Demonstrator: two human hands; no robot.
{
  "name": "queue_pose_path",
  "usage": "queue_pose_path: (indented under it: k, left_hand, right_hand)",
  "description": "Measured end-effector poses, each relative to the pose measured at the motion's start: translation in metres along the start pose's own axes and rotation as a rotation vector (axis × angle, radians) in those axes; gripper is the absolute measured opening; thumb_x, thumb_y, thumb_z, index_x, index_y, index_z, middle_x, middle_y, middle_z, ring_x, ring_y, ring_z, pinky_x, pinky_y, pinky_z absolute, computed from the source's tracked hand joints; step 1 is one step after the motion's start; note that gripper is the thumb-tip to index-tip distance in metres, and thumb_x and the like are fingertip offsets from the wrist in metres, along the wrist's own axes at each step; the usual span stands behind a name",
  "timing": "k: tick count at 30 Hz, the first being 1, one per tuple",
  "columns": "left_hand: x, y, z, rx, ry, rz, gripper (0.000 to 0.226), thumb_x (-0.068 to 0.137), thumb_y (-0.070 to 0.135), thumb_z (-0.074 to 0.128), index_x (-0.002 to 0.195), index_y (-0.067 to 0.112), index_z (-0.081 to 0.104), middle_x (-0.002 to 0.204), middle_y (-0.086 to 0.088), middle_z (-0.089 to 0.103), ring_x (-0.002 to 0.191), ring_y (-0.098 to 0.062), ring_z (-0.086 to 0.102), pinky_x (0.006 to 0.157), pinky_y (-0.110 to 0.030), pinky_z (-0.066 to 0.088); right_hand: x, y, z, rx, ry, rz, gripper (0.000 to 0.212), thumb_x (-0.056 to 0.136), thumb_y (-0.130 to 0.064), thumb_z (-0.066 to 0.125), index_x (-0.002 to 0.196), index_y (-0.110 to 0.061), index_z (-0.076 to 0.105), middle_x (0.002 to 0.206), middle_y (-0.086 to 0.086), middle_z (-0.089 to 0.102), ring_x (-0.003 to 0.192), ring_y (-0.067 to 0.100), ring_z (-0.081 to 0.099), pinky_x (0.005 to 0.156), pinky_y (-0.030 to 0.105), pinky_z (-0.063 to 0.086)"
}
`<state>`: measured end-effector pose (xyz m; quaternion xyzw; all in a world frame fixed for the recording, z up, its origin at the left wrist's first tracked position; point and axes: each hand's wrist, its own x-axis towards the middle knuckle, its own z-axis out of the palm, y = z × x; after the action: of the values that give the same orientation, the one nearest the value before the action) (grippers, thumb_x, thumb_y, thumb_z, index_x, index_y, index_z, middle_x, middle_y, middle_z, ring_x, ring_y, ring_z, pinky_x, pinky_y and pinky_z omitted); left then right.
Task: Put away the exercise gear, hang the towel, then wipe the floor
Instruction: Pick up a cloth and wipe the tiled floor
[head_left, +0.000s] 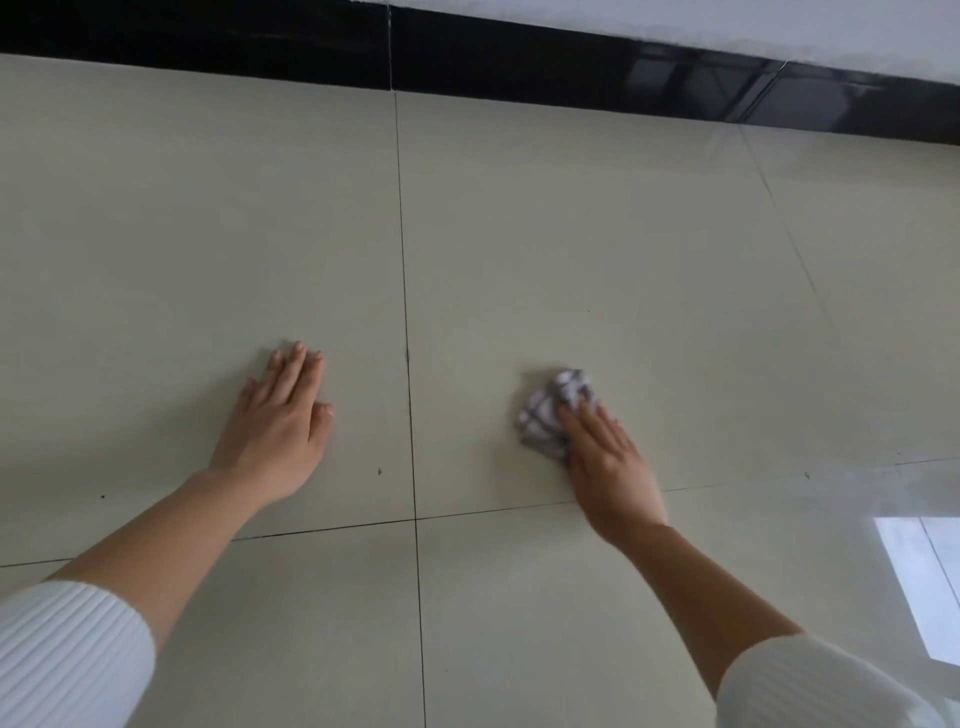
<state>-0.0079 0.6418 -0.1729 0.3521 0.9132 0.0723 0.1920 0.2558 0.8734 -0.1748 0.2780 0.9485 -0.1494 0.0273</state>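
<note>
A crumpled grey-and-white checked cloth (549, 410) lies on the pale tiled floor (519, 234), right of the centre grout line. My right hand (608, 457) presses flat on the cloth's near right part, fingers straight, and covers that part. To the left of the grout line, my left hand (278, 421) rests palm down on the bare tile with fingers straight and together. Both forearms reach in from the bottom corners, with white ribbed sleeves pushed up.
A glossy black skirting strip (519, 57) runs along the foot of a white wall (727, 21) at the top. Dark grout lines cross near the lower centre. A bright window reflection (924, 582) shines on the floor at the right edge.
</note>
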Motion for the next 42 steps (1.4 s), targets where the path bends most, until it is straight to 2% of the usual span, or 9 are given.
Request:
queue_pose_path:
  k: [3,6,12,18,23,29,35,38,42]
  left_hand:
    - [-0.004,-0.002,0.004,0.001,-0.011,-0.094,0.063,0.098,0.041,0.024,0.150,0.020,-0.005,0.157,-0.005,-0.019,0.145,-0.020,-0.017,0.117,-0.038,-0.005]
    - [-0.009,-0.003,0.011,-0.020,0.016,-0.148,0.065,0.096,0.050,0.017,0.150,0.023,-0.007,0.156,-0.008,-0.021,0.144,-0.022,-0.020,0.116,-0.040,-0.007]
    - [-0.008,-0.004,0.018,-0.033,0.046,-0.161,0.085,0.074,0.064,-0.006,0.149,0.024,-0.008,0.157,-0.006,-0.020,0.144,-0.020,-0.020,0.116,-0.039,-0.007]
    - [-0.009,-0.003,0.022,-0.034,0.075,-0.161,0.082,0.077,0.063,-0.005,0.149,0.024,-0.007,0.157,-0.006,-0.018,0.144,-0.019,-0.020,0.116,-0.039,-0.007]
    - [-0.008,-0.003,0.023,-0.015,0.087,-0.158,0.080,0.078,0.062,-0.004,0.150,0.025,-0.005,0.157,-0.007,-0.016,0.144,-0.020,-0.019,0.116,-0.039,-0.006]
    - [-0.009,-0.002,0.019,-0.023,0.063,-0.157,0.075,0.084,0.057,0.005,0.150,0.023,-0.003,0.157,-0.009,-0.015,0.145,-0.024,-0.016,0.116,-0.041,-0.005]
    - [-0.010,0.000,0.008,-0.038,-0.007,-0.158,0.066,0.097,0.044,0.028,0.150,0.023,-0.006,0.156,-0.009,-0.019,0.144,-0.024,-0.018,0.116,-0.042,-0.007]
    - [-0.022,0.002,0.011,-0.045,0.009,-0.157,0.065,0.098,0.042,0.028,0.150,0.022,-0.005,0.157,-0.009,-0.018,0.145,-0.023,-0.016,0.116,-0.043,-0.005]
    - [-0.038,0.003,0.015,-0.053,-0.012,-0.150,0.064,0.098,0.042,0.023,0.150,0.022,-0.009,0.156,-0.006,-0.021,0.144,-0.021,-0.020,0.116,-0.041,-0.008]
  right_hand:
    - [0.011,0.028,-0.011,0.045,0.068,0.338,0.053,0.096,-0.010,0.039,0.148,-0.018,0.033,0.159,0.006,0.019,0.146,0.030,0.019,0.117,0.037,0.018]
    - [0.034,0.044,-0.024,0.070,0.079,0.560,0.055,0.099,-0.012,0.031,0.152,-0.021,0.022,0.161,0.001,0.009,0.148,0.025,0.007,0.119,0.037,0.014]
    - [0.094,0.049,-0.037,0.091,0.030,0.660,0.070,0.088,-0.003,0.040,0.152,-0.012,0.015,0.161,0.009,0.006,0.147,0.033,0.004,0.119,0.042,0.009]
    - [0.129,0.037,-0.037,0.084,0.007,0.426,0.070,0.084,0.000,0.038,0.150,-0.020,0.027,0.159,0.003,0.018,0.145,0.032,0.013,0.118,0.044,0.015]
    - [0.132,-0.028,-0.017,0.155,0.036,0.161,0.062,0.084,0.003,0.044,0.142,-0.017,0.044,0.155,0.009,0.030,0.144,0.033,0.022,0.118,0.041,0.016]
    - [0.059,-0.133,0.028,0.170,-0.051,-0.329,0.059,0.077,-0.010,0.031,0.130,-0.013,0.058,0.139,0.013,0.053,0.130,0.043,0.045,0.106,0.057,0.031]
    - [-0.008,-0.130,0.044,0.040,-0.120,-0.695,0.047,0.088,-0.024,0.046,0.133,-0.020,0.055,0.145,0.003,0.047,0.138,0.027,0.039,0.113,0.045,0.032]
    - [-0.007,-0.089,0.034,-0.022,-0.064,-0.726,0.041,0.093,-0.028,0.045,0.131,-0.019,0.058,0.142,0.005,0.051,0.133,0.026,0.046,0.106,0.043,0.042]
    - [-0.001,-0.025,-0.004,-0.105,0.083,-0.455,0.042,0.094,-0.030,0.042,0.128,-0.013,0.059,0.133,0.013,0.058,0.119,0.033,0.059,0.093,0.044,0.052]
